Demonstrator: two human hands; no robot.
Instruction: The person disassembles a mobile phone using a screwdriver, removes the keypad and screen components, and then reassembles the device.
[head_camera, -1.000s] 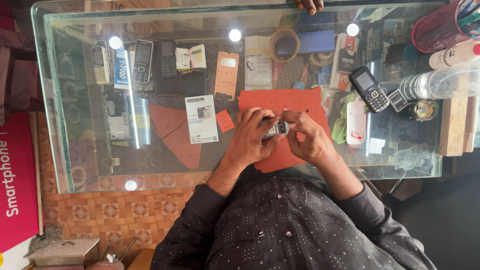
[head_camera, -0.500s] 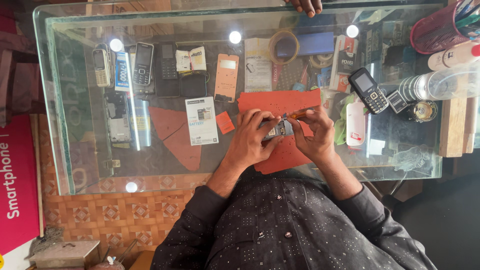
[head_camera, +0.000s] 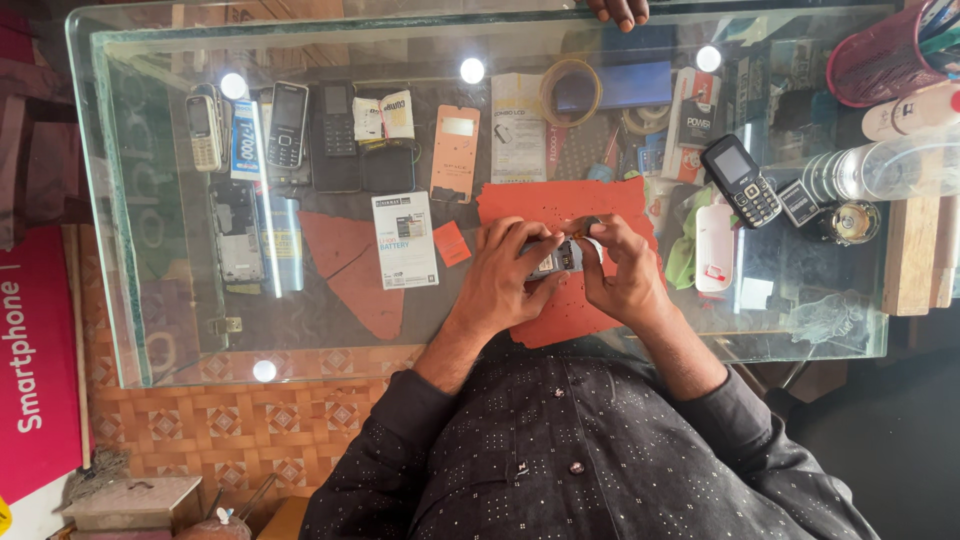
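Both hands held one small phone (head_camera: 562, 256) over the red mat (head_camera: 560, 205), near the glass table's (head_camera: 150, 300) near edge. The left hand (head_camera: 505, 275) and the right hand (head_camera: 622, 272) were each closed tight around it.

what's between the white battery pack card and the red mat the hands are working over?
In the head view, a small orange tag lies on the glass between the white battery card and the red mat.

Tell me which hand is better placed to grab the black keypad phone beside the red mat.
Probably the right hand: the black keypad phone lies on its side, while the left hand cradles the small phone and would cross over.
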